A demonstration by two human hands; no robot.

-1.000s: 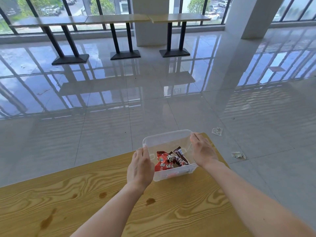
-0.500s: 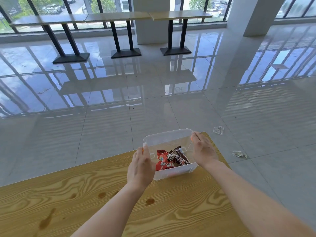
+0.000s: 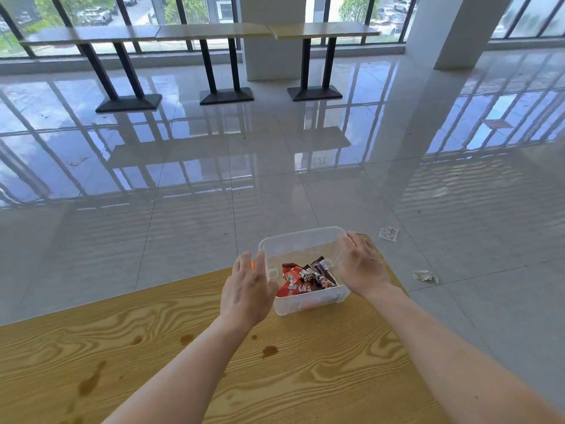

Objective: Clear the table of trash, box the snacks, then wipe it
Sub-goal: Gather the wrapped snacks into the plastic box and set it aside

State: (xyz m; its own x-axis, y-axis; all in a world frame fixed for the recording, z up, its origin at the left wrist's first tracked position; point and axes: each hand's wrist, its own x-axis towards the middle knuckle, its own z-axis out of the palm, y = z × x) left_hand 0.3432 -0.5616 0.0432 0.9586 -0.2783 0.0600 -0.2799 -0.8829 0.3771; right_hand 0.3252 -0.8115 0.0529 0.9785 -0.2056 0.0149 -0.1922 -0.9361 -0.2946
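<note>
A clear plastic box (image 3: 301, 240) stands at the far right corner of the wooden table (image 3: 321, 381). Inside it lie several snack packets (image 3: 295, 284), red and dark brown. My left hand (image 3: 247, 287) lies flat against the box's left wall, fingers straight and reaching up to the rim. On the opposite side, my right hand (image 3: 360, 266) presses the right wall with straight fingers. A small orange part shows at the box's edge beside each hand. Brown spill stains (image 3: 270, 351) mark the tabletop near my forearms.
A longer brown stain (image 3: 91, 381) sits at the table's left. Two crumpled wrappers (image 3: 389, 233) (image 3: 425, 275) lie on the tiled floor right of the table. The table's far edge runs just behind the box. High tables (image 3: 214, 33) and a pillar (image 3: 452, 29) stand far off.
</note>
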